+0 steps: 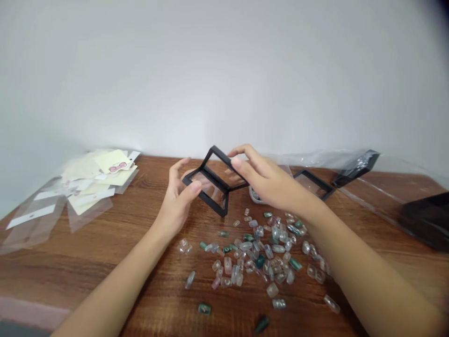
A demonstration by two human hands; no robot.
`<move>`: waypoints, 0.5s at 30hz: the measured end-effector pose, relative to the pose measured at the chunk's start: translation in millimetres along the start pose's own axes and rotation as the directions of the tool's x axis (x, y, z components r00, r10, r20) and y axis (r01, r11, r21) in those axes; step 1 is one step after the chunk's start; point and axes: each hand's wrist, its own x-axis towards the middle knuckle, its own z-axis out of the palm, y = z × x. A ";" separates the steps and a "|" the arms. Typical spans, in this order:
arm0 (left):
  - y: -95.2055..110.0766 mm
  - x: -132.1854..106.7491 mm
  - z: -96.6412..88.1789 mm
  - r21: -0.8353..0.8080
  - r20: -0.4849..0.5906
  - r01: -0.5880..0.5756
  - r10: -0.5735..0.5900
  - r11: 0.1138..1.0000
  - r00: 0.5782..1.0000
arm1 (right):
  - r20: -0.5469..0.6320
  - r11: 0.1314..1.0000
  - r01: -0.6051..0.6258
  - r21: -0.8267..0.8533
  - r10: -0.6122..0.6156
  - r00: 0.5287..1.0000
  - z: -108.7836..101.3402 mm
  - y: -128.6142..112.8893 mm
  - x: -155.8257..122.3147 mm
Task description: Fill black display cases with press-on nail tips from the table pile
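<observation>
A small hinged display case (pixel 221 211) with black frames and clear film windows is held up above the table, its two halves spread apart in a V. My left hand (pixel 178 199) grips the lower half, thumb on the front edge and fingers behind. On the upper half, my right hand (pixel 259 175) pinches the frame's right edge between thumb and fingers. Below the case lie many loose beads (pixel 259 262), clear, pale pink and green. Partly hidden behind my right hand is a small light container (pixel 255 196) with something in it.
At the left lies a pile of pale cards (pixel 112 166) and clear plastic sleeves (pixel 35 224). To the right, another black-framed case (pixel 317 185) stands open beside crinkled clear plastic (pixel 379 196). A dark object (pixel 430 217) sits at the right edge. A plain wall (pixel 224 70) rises behind the wooden table (pixel 150 276).
</observation>
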 end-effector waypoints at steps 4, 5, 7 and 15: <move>4.3 0.8 -8.9 0.019 0.093 0.044 -0.046 0.999 0.995 | -0.187 0.997 0.010 -0.076 -0.024 0.982 -3.6 11.6 5.9; 5.5 -0.2 -11.0 0.026 0.131 0.053 -0.056 0.998 0.990 | -0.226 0.997 -0.002 -0.080 -0.016 0.974 -4.6 14.8 7.1; 7.9 -2.9 -14.2 0.059 0.222 0.082 -0.093 0.995 0.971 | -0.286 0.996 -0.021 -0.083 -0.003 0.958 -6.3 20.4 8.9; 11.6 -3.6 -20.9 0.170 0.328 0.039 -0.094 0.985 0.940 | -0.420 0.913 -0.093 -0.397 -0.091 0.903 -17.8 14.7 9.1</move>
